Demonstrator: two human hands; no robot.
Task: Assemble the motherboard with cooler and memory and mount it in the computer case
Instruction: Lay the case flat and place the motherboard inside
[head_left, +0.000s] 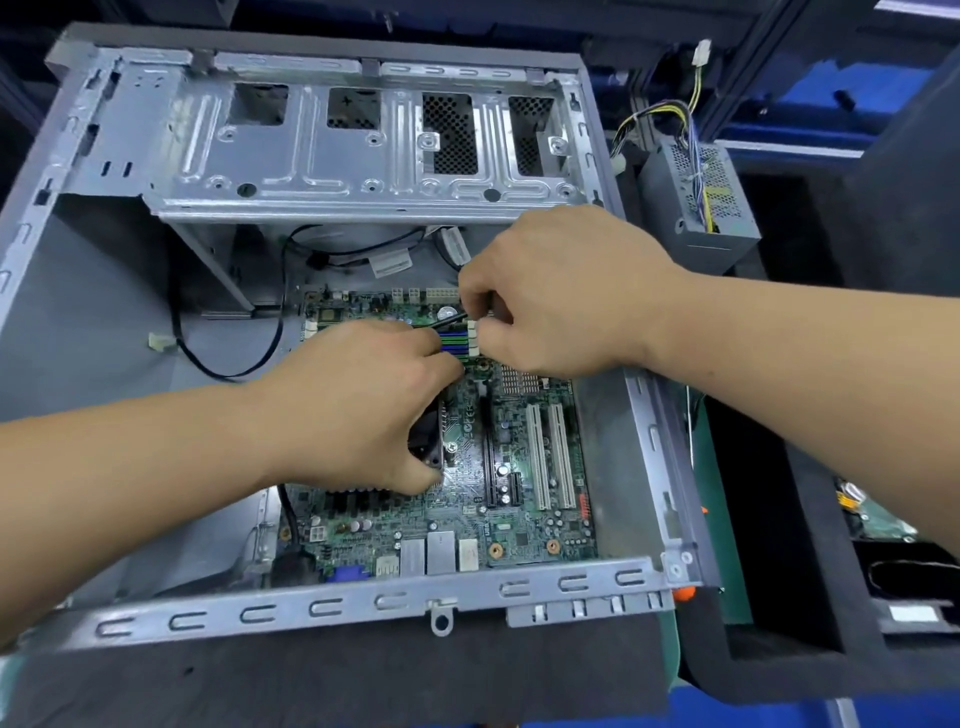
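The green motherboard (524, 467) lies inside the open grey computer case (363, 605). A thin dark memory stick (451, 320) stands over the blue and green memory slots (454, 344) with white end clips (472, 338). My right hand (561, 296) pinches the stick's right end from above. My left hand (358, 405) lies over the black cooler (428, 441) and hides most of it. Its fingertips reach the stick's left end, and its thumb rests at the cooler's near edge.
Black cables (228, 364) with a white plug (158, 343) trail on the case floor left of the board. The drive cage (363, 150) spans the far side. A power supply (701, 202) with coloured wires sits outside at right. White expansion slots (550, 457) stand by my right wrist.
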